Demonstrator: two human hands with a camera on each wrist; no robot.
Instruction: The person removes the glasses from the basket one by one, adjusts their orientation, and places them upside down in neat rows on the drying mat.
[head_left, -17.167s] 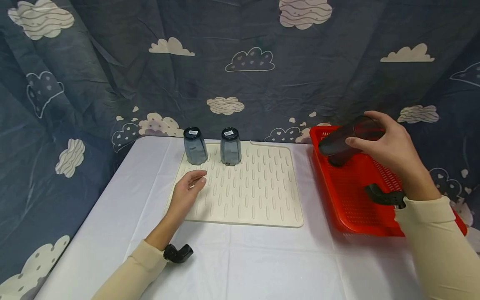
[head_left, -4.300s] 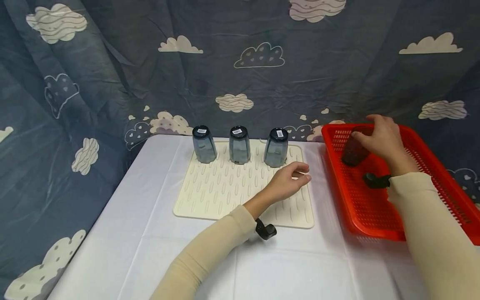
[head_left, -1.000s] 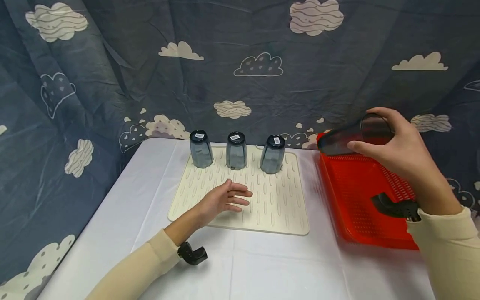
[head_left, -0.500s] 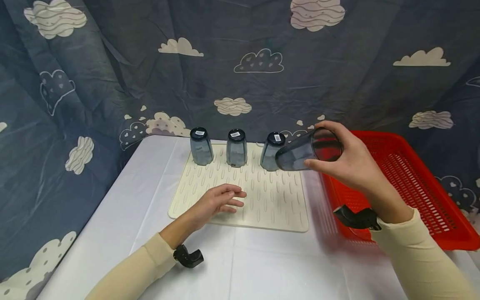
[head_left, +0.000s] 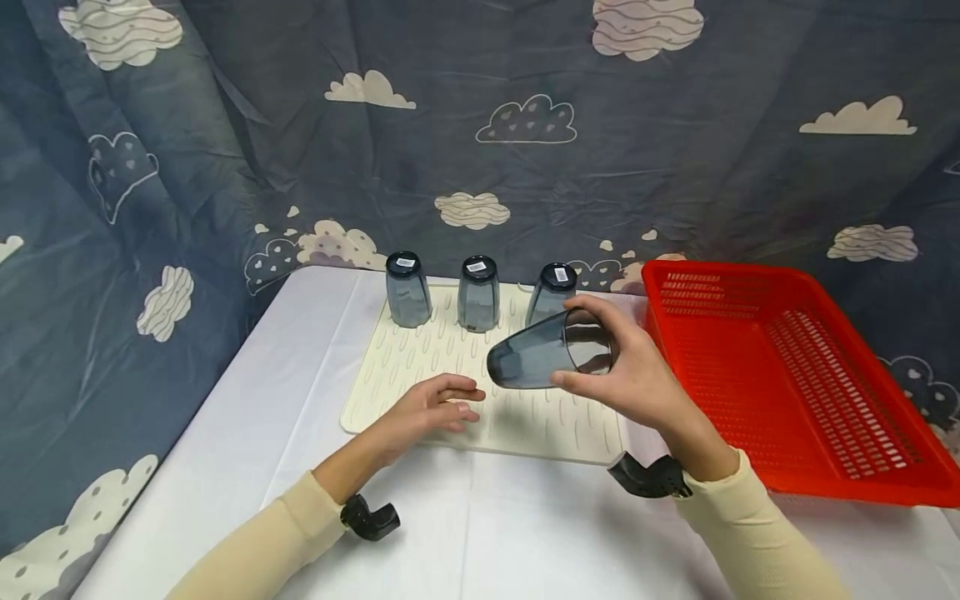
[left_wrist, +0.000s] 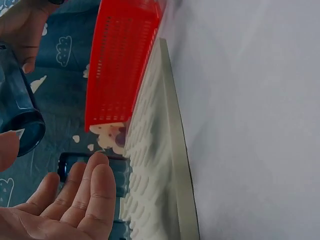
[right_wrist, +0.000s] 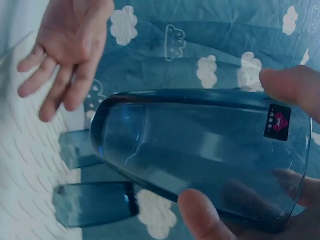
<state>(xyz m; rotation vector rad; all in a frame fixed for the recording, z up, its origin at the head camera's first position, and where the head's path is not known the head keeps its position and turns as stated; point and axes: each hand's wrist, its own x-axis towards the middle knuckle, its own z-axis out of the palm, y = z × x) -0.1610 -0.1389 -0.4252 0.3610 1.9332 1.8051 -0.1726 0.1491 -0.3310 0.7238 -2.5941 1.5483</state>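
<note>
My right hand (head_left: 633, 371) grips a smoky blue drinking glass (head_left: 528, 358) near its rim, thumb on one side and fingers on the other. The glass lies tilted in the air over the cream ridged mat (head_left: 416, 354), its base pointing left. In the right wrist view a small dark label shows on this glass (right_wrist: 200, 145). My left hand (head_left: 416, 417) is held over the mat's front left part with loosely spread fingers, close to the glass's base and holding nothing. Three like glasses stand upside down along the mat's back edge: left (head_left: 409, 300), middle (head_left: 478, 304), right (head_left: 551, 304), the last partly hidden.
To the right stands a red perforated plastic basket (head_left: 720, 268) with nothing visible inside. A white cloth (head_left: 442, 533) covers the table. Behind hangs a dark blue curtain (head_left: 420, 150) with cloud prints.
A third glass has joined the two on the mat since the earliest frame. Over the last second my right hand has carried another glass leftward from above the basket; my left hand has barely moved.
</note>
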